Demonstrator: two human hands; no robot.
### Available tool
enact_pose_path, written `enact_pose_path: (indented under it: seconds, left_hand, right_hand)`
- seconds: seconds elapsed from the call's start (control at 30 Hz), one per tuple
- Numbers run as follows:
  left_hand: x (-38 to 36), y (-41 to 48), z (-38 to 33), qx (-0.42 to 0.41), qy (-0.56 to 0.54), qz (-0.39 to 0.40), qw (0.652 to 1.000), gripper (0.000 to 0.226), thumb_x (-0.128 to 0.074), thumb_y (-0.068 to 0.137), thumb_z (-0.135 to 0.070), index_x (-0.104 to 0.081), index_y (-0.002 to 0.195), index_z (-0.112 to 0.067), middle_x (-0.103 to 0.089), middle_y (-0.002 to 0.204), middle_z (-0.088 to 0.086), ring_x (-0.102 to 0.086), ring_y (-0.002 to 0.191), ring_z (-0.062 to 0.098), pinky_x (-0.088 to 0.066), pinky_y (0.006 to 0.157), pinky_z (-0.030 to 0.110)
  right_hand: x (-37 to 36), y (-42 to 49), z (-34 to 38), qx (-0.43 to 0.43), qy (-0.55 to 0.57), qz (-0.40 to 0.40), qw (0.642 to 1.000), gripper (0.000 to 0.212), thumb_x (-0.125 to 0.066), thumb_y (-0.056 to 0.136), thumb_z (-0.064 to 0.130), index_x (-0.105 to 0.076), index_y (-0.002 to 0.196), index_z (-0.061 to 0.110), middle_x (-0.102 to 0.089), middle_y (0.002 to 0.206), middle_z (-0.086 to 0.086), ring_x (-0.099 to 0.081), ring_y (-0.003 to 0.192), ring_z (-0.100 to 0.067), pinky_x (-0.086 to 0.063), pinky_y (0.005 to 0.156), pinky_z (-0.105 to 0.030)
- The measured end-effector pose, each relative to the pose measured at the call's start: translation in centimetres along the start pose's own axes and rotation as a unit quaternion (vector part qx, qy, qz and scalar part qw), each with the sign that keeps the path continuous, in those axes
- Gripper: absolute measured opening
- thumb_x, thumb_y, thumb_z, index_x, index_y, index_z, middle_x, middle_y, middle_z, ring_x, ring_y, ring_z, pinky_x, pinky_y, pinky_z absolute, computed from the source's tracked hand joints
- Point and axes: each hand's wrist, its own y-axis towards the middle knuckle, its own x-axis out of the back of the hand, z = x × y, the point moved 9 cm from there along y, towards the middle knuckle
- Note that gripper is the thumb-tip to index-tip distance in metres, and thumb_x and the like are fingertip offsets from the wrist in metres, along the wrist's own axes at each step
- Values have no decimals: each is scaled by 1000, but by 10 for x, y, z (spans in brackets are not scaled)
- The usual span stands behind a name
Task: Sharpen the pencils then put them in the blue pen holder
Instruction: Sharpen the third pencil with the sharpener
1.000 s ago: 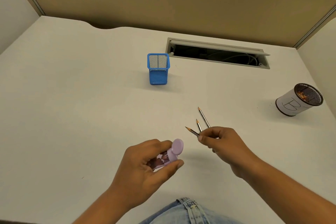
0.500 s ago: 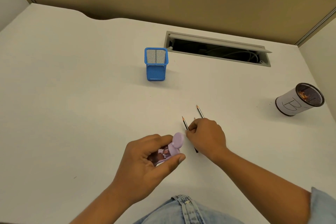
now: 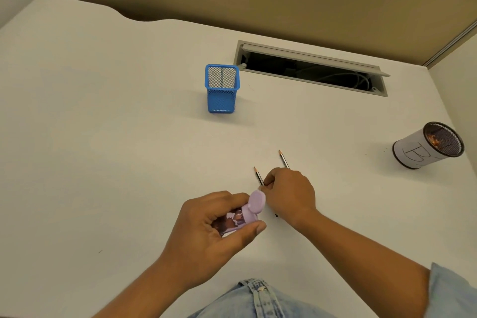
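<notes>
From the head camera, the left hand (image 3: 219, 230) is wrapped around a small purple sharpener (image 3: 247, 210), thumb below and fingers on top, its round end turned toward the right hand (image 3: 287, 193). That hand is curled down on the desk (image 3: 103, 150) over the pencils (image 3: 258, 176), two tips poking out ahead of the knuckles; which one it pinches I cannot tell. The blue pen holder (image 3: 222, 90) stands upright well beyond, apparently empty (a white cup (image 3: 423, 148) of shavings sits far right). To do this well, pick out one pencil, leave the rest flat, and bring its tip squarely to the sharpener's hole before twisting.
</notes>
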Motion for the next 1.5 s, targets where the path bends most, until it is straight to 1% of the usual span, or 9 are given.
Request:
enact_pose_path:
  seconds: [0.17,0.23,0.33,0.47,0.6,0.87,1.23,1.37,1.5]
  left_hand:
    - [-1,-1,-2,8,-4,18,1000,18,-74,77,-39,-74,91,-28,-61,68,-14,-51,59,7,-39,56,12]
    - [0,-2,-3,14,-5,19,1000,19,-75,76,-40,-75,91,-28,-63,70,-16,-54,60,7,-39,57,11]
    - [2,-2,-4,25,-13,21,999,19,-76,76,-39,-75,93,-29,-64,72,-22,-57,63,5,-40,59,7]
    - [1,-2,-8,35,-48,32,998,15,-77,76,-36,-75,90,-30,-65,70,-17,-54,60,5,-40,58,11]
    - [-2,-4,-13,37,-47,45,997,15,-79,76,-32,-75,90,-28,-65,70,-18,-55,61,5,-40,57,10]
    - [3,-13,-21,52,-90,48,993,23,-79,71,-36,-77,92,-27,-67,70,-14,-51,59,3,-43,56,15]
    - [18,-24,-25,75,-147,41,985,24,-81,70,-31,-77,94,-30,-75,82,-11,-63,71,8,-52,65,18]
    - [28,-26,-26,74,-153,39,985,21,-82,70,-31,-77,89,-28,-75,81,-10,-64,71,6,-50,63,16]
    - [37,-28,-21,80,-134,41,987,25,-81,69,-37,-76,92,-27,-75,85,-7,-65,73,10,-49,62,15]
  right_hand:
    - [20,-4,0,0,38,-31,999,21,-67,81,46,-70,89,27,-72,80,10,-65,81,-16,-55,73,-33]
    - [37,-8,-1,-15,126,-34,991,14,-69,81,40,-70,81,26,-69,74,12,-62,71,-9,-49,65,-26]
    - [65,-26,15,3,307,-8,952,8,-71,85,25,-73,78,22,-69,68,10,-57,58,0,-44,61,-19]
    - [98,-68,55,106,428,75,894,8,-69,89,20,-77,90,22,-75,82,9,-66,73,-5,-49,66,-15]
    - [110,-98,75,167,448,110,871,18,-65,84,28,-78,93,20,-78,91,5,-71,87,-12,-52,72,-18]
    - [119,-118,80,197,474,113,851,13,-71,83,19,-79,89,27,-78,87,0,-73,83,-15,-55,72,-22]
    - [114,-133,87,175,486,90,851,18,-77,70,36,-77,84,26,-74,84,-10,-60,80,-47,-52,70,-55]
    - [97,-137,89,147,513,95,841,41,-81,65,54,-76,87,20,-73,84,-12,-55,75,-48,-47,67,-48]
    - [86,-140,97,132,539,105,825,40,-84,66,47,-75,89,15,-73,86,-15,-57,74,-40,-47,70,-45]
